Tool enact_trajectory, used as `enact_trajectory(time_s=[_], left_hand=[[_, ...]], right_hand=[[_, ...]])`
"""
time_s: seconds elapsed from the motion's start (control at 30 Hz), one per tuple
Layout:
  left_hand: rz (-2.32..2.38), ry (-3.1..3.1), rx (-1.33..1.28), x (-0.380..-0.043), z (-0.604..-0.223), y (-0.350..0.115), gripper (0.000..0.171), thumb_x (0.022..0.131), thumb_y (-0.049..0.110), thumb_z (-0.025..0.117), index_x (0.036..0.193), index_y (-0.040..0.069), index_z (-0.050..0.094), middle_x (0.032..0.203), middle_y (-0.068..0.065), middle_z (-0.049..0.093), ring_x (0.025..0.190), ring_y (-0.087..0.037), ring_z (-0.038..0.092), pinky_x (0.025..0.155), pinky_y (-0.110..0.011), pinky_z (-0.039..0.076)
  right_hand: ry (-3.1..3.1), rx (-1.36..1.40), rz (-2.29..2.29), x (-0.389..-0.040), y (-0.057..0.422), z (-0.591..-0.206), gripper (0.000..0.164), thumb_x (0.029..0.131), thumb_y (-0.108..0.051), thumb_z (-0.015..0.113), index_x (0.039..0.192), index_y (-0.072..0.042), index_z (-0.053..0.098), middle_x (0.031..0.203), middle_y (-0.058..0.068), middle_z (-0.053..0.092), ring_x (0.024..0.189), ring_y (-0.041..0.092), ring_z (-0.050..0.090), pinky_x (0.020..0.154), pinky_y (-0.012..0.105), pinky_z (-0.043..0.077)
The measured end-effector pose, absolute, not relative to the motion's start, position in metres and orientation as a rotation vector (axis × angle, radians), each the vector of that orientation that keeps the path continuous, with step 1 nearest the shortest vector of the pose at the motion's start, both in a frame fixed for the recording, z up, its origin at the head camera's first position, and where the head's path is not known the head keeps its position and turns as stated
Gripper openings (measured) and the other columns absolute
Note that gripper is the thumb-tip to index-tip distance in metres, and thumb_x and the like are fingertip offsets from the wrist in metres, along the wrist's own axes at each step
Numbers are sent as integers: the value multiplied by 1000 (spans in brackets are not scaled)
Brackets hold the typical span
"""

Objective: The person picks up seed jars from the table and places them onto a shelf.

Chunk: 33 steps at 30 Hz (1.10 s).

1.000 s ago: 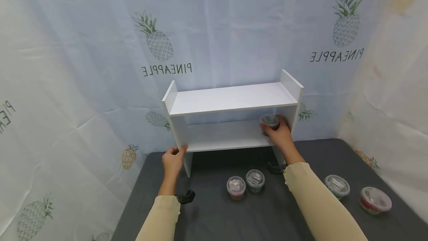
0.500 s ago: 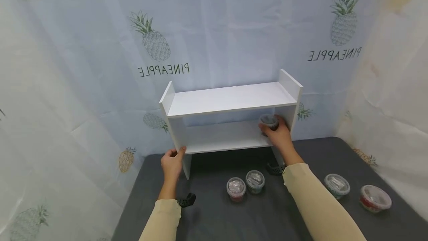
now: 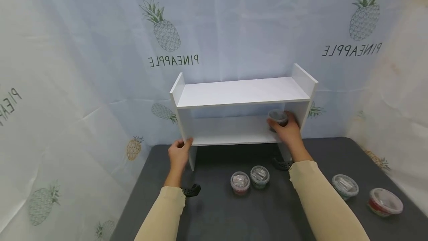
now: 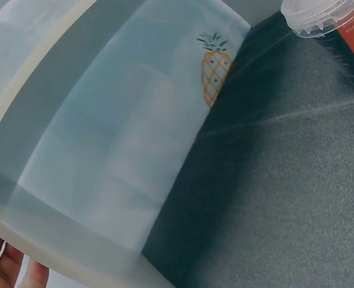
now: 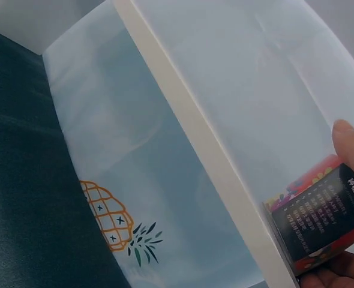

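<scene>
A white two-tier shelf unit (image 3: pixel 247 91) stands at the back of the dark table. My left hand (image 3: pixel 178 153) grips its left side panel, thumb at the front edge by the lower board (image 3: pixel 230 131). At that board's right end, my right hand (image 3: pixel 290 133) holds a small round lidded tub (image 3: pixel 278 116), thumb on one side and fingers on the other. In the right wrist view this tub (image 5: pixel 324 216) shows a black label with white print and red, flowery edges. Its base is at the board's front edge there; contact is hard to tell.
Two similar clear-lidded tubs, one reddish (image 3: pixel 240 184) and one greenish (image 3: pixel 259 177), stand on the table before the shelf. Two more, a greenish tub (image 3: pixel 345 187) and a red-banded tub (image 3: pixel 385 202), are at the right. A pineapple-print curtain (image 3: pixel 234 29) hangs behind.
The head view has shifted, so the whole scene sits further right and the shelf higher in it. Both hands and the held tub keep their places relative to the shelf.
</scene>
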<state>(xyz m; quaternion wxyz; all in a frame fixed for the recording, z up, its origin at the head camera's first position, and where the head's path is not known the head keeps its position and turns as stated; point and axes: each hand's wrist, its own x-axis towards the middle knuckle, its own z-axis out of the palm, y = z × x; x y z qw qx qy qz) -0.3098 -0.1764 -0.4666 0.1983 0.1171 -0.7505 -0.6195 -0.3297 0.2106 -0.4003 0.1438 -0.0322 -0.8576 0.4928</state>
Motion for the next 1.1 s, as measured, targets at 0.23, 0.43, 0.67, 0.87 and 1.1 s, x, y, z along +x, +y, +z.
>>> enact_trajectory(time_s=[0.23, 0.43, 0.67, 0.87, 1.1], left_hand=[[-1729, -2099, 331, -311, -465, -175, 50, 84, 50, 74, 106, 6, 69, 103, -12, 67, 89, -25, 58, 75, -34, 45], [-1751, -2063, 308, -312, -465, -176, 47, 85, 47, 75, 105, 5, 69, 103, -12, 67, 89, -24, 58, 75, -33, 45], [-1750, -2030, 295, -309, -471, -176, 39, 87, 38, 74, 100, 3, 67, 96, -11, 66, 82, -20, 54, 72, -32, 44], [-1735, -2010, 306, -310, -475, -176, 39, 87, 38, 74, 100, 1, 67, 96, -12, 66, 82, -20, 54, 72, -32, 44], [-1759, -1984, 281, -315, -474, -175, 37, 88, 35, 74, 101, 1, 67, 97, -13, 66, 83, -20, 55, 72, -32, 45]], right_hand=[[-2484, -113, 1410, -329, 211, -400, 93, 91, -56, 60, 157, -10, 13, 147, 31, 37, 133, 45, 42, 103, 58, 38], [-2486, -88, 1405, -329, 212, -399, 95, 91, -57, 59, 158, -10, 11, 148, 31, 35, 132, 46, 41, 102, 60, 37], [-2486, -57, 1388, -327, 212, -405, 93, 92, -54, 61, 156, -6, 14, 148, 32, 35, 134, 47, 40, 103, 60, 37], [-2519, -42, 1371, -324, 211, -406, 95, 93, -55, 58, 157, -5, 11, 149, 34, 32, 133, 49, 39, 102, 62, 37], [-2550, -100, 1313, -319, 209, -398, 95, 92, -57, 57, 156, -2, 12, 149, 34, 33, 134, 49, 38, 103, 61, 36]])
